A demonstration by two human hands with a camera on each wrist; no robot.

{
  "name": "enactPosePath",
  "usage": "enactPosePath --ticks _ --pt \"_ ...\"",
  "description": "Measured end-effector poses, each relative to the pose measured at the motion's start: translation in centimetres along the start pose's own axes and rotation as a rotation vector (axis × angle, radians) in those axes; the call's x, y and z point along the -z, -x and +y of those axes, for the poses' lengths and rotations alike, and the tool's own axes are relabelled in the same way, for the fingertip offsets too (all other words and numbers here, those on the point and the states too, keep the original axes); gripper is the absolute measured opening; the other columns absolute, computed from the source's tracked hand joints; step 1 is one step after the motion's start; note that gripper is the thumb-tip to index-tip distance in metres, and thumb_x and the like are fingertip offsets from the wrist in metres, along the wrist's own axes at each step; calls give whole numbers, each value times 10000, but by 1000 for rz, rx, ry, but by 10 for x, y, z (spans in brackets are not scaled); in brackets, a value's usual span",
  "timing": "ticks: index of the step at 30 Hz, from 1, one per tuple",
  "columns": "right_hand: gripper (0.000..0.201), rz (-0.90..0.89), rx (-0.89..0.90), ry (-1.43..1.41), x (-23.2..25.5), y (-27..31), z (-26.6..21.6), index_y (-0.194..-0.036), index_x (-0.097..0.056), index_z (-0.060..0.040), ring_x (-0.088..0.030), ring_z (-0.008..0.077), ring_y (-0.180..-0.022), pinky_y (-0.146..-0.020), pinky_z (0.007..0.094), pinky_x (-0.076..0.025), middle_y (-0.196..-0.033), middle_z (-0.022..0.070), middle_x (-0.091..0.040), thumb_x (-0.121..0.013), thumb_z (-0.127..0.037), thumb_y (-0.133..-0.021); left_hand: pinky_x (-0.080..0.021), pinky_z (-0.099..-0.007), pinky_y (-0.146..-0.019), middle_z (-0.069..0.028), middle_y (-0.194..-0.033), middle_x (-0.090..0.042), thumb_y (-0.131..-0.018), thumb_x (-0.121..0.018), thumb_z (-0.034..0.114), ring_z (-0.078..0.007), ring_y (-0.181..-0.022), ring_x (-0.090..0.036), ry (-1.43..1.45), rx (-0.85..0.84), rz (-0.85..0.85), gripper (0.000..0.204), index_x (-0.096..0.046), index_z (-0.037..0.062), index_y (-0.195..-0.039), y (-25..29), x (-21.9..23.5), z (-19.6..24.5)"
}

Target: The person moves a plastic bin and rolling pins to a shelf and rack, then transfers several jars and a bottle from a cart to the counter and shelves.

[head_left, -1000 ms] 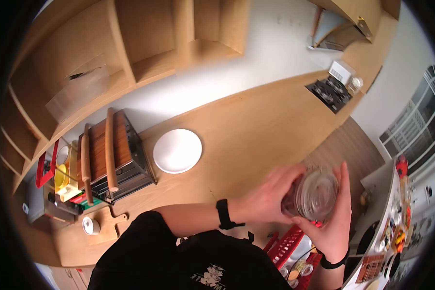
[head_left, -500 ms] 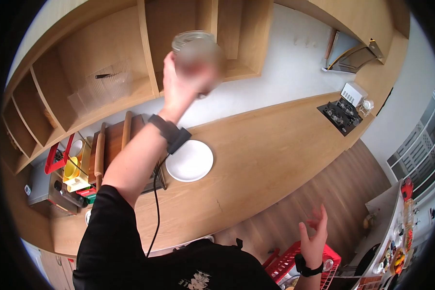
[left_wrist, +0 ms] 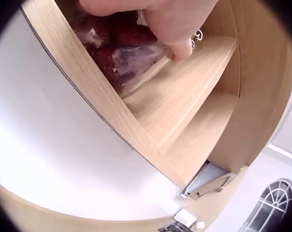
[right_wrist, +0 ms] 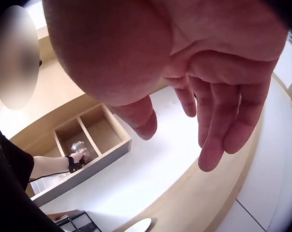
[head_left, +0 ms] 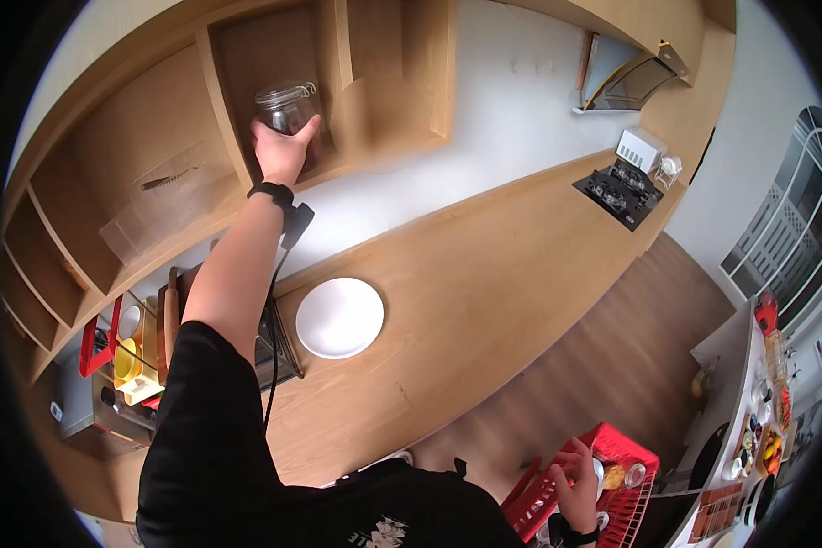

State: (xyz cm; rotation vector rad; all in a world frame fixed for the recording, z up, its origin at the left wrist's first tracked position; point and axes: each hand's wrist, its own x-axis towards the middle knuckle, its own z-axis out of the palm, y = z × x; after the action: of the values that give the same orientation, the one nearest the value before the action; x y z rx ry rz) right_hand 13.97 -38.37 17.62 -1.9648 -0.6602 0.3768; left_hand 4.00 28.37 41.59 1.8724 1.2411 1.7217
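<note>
A clip-top glass jar (head_left: 286, 102) with dark red contents stands upright inside a wall-shelf compartment (head_left: 237, 55). My left hand (head_left: 283, 153) grips it from the front, thumb on one side and fingers round the other. Close up in the left wrist view, the jar (left_wrist: 119, 55) is just behind the shelf's front edge, its upper part covered by the hand (left_wrist: 170, 19). Low at the right, my right hand (head_left: 575, 484) hangs over a red plastic basket (head_left: 630, 445). Its fingers (right_wrist: 218, 116) are loosely bent and hold nothing in the right wrist view.
A white plate (head_left: 340, 318) lies on the wooden counter (head_left: 466, 301) below the shelves. A clear ribbed container (head_left: 160, 205) sits in the neighbouring compartment. Left on the counter are a black rack (head_left: 279, 347) and yellow cups (head_left: 128, 361); a gas hob (head_left: 619, 192) is farther right.
Both hands held the jar over the counter's front edge; then the right hand let go. The left hand carried the jar up and left into the shelf compartment, while the right lowered towards the basket.
</note>
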Motion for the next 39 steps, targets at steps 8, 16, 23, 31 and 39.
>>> enactPosePath --ticks 8,16,23,31,39 --pt "605 83 -58 -32 -4 25 12 -1485 -428 -21 -688 149 -845 -754 285 -563 -1078 120 -699 -654 18 -925 -424 -453 -1115 -305 -1403 -489 -634 -947 521 -410 -1339 -493 -139 43 -110 1205 -252 -69 -1422 -20 -10 -37" --pt "568 88 -126 23 -2 41 43 -1468 -456 -26 -689 145 -797 -731 272 -552 -1055 92 -690 -658 -4 -937 -489 -412 -1014 -209 -1203 -653 -710 -926 516 -340 -1173 -642 -195 23 -151 992 -382 -92 -1275 -18 -18 -54" --pt "484 98 -232 113 1 77 73 -1424 -504 -38 -693 306 -1066 -893 388 -562 -1143 188 -693 -656 -139 -976 -457 -472 -996 -247 -1214 -564 -817 -835 487 -361 -1154 -574 -377 -457 -452 936 -353 -136 -1324 -98 -48 -129" --pt "322 2 -269 171 -23 144 105 -1238 -625 -36 -674 367 -1007 -885 464 -536 -1089 185 -703 -615 -150 -937 -356 -592 -1095 -398 -1416 -337 -845 -775 484 -514 -1317 -396 -507 -517 -58 1064 -206 -185 -1446 -104 -37 -90" --pt "312 216 -262 134 16 179 119 -1198 -639 -18 -667 385 -1028 -916 480 -531 -1091 205 -698 -607 -114 -903 -442 -459 -979 -195 -1338 -471 -1017 -645 293 -322 -1168 -519 44 -1169 -296 581 -403 -52 -1417 212 22 17"
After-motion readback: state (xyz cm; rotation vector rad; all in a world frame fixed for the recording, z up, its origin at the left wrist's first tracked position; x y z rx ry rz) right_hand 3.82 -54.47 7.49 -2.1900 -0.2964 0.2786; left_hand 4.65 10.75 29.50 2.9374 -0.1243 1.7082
